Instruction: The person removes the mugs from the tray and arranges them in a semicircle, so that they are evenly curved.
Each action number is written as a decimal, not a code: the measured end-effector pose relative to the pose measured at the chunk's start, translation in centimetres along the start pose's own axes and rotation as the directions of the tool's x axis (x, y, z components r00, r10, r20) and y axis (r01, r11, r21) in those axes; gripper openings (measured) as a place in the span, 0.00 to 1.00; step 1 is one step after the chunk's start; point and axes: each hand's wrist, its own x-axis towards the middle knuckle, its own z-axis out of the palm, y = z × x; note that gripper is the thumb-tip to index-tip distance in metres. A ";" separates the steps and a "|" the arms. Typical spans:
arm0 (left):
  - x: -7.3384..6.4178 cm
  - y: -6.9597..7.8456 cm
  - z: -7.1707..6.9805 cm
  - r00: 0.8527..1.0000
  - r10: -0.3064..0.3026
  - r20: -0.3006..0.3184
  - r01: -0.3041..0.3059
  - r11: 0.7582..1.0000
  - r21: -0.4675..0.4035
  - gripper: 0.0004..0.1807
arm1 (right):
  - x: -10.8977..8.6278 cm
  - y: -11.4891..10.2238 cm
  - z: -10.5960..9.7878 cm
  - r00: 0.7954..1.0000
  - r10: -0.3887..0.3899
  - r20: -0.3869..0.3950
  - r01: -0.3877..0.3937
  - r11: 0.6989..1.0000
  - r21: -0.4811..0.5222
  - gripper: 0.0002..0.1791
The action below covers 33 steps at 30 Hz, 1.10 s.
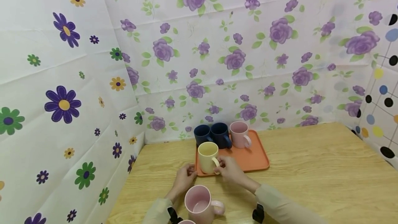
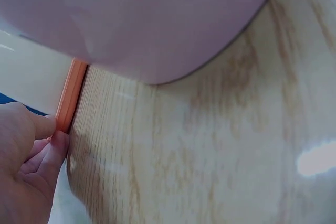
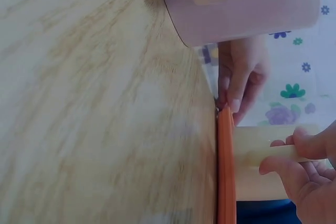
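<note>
A pale yellow mug (image 1: pixel 206 160) stands upright at the front left of an orange tray (image 1: pixel 248 163). My right hand (image 1: pixel 230 170) pinches its handle between thumb and fingers, as the right wrist view also shows. With thumb and fingertips, my left hand (image 1: pixel 185 179) grips the tray's front left corner; in the left wrist view the orange rim (image 2: pixel 71 95) runs into that pinch. Behind the yellow mug on the tray are a dark blue mug (image 1: pixel 202 134), a second dark blue mug (image 1: pixel 219 136) and a pink mug (image 1: pixel 239 134).
On the wooden table (image 1: pixel 311 168), a larger-looking pink mug (image 1: pixel 200 205) stands near me, between my forearms. The rim of another pink mug (image 1: pixel 187 222) shows at the bottom edge. A flowered cloth (image 1: pixel 211 72) hangs behind the table.
</note>
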 end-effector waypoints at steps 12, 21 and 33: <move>-0.2 -1.3 0.0 0.985 0.170 -0.024 -0.171 0.983 -0.072 0.18 | -1.3 -1.0 -2.3 0.994 -0.104 0.044 0.106 0.993 -0.047 0.07; 0.0 -0.6 0.1 1.000 -0.002 0.002 0.002 1.000 -0.023 0.16 | -2.5 -1.4 -3.3 0.975 -0.206 0.081 0.211 0.975 -0.069 0.07; 0.1 -0.8 0.3 1.000 0.014 -0.003 -0.014 1.000 -0.017 0.15 | -4.3 -1.1 -4.3 0.967 -0.213 0.142 0.217 0.976 -0.013 0.07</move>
